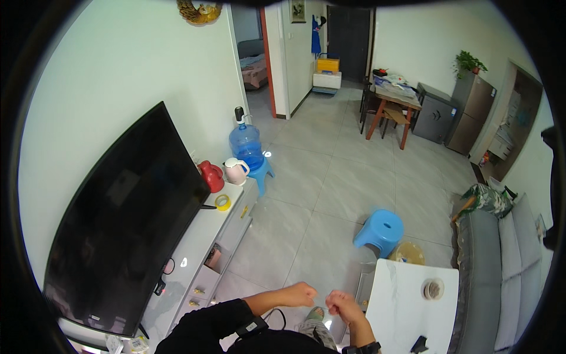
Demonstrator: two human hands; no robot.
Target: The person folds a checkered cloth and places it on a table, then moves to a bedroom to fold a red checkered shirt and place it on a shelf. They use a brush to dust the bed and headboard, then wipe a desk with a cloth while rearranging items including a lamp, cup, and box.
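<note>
In front of my body, over the floor, my left hand (299, 294) is curled into a loose fist. My right hand (343, 304) faces it a short gap away, its fingers also curled in. Nothing shows in either hand, and they do not touch each other. Close to the right hand stands a white marble-patterned coffee table (407, 312), which bears a round clear container (433, 289) and a small black object (419, 344). A dark wristband (362, 348) sits on my right wrist.
Left: a white TV cabinet (191, 251) with a large television (127, 230), yellow tape roll (222, 202), red kettle (211, 176) and pink-white kettle (236, 170). A blue water bottle (246, 146) stands beyond. Ahead, a blue stool (382, 231) and a bin (408, 253); right, a grey sofa (484, 277).
</note>
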